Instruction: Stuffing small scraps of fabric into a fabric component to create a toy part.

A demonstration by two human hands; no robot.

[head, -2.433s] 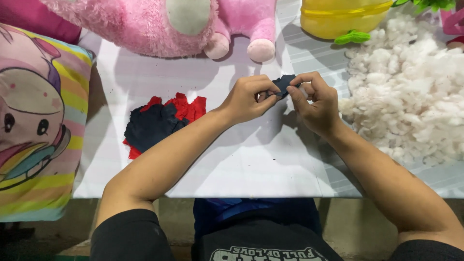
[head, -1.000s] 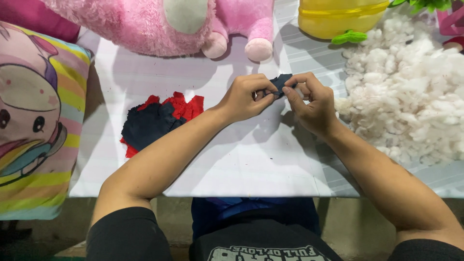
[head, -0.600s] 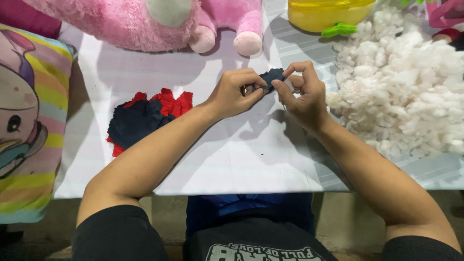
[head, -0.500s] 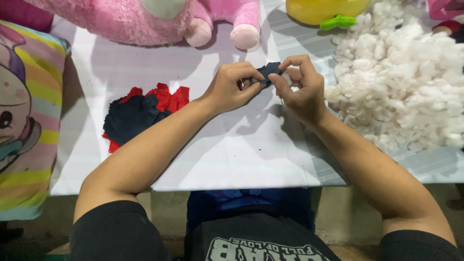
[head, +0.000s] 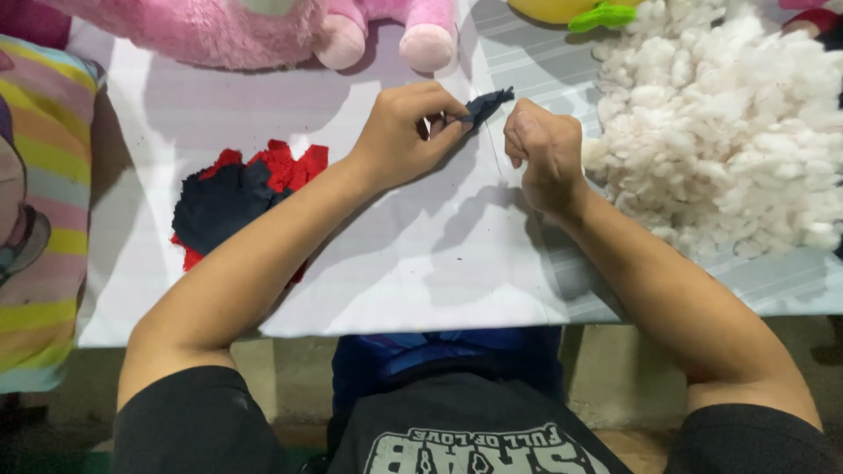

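head view, near to far, with places given relative to the white table (head: 421, 281). at its near edge sits the person's dark lap, with a blue cloth (head: 421, 351) just under the edge. on the table's left part lies a heap of dark navy and red fabric pieces (head: 233, 202), with the left forearm crossing just beside it. over the table's middle, towards the far side, the left hand (head: 404, 136) pinches a small dark navy fabric piece (head: 486, 105) between thumb and fingertips, holding it just above the surface. the right hand (head: 544, 149) is curled into a loose fist just right of that piece, apart from it; whether it grips a thread cannot be told. a mound of white stuffing (head: 729, 140) covers the table's right part, touching the right wrist. beyond the table's left edge lies a striped cushion (head: 39, 219). at the far edge rest a pink plush toy (head: 263, 31) and a yellow object (head: 553, 9).
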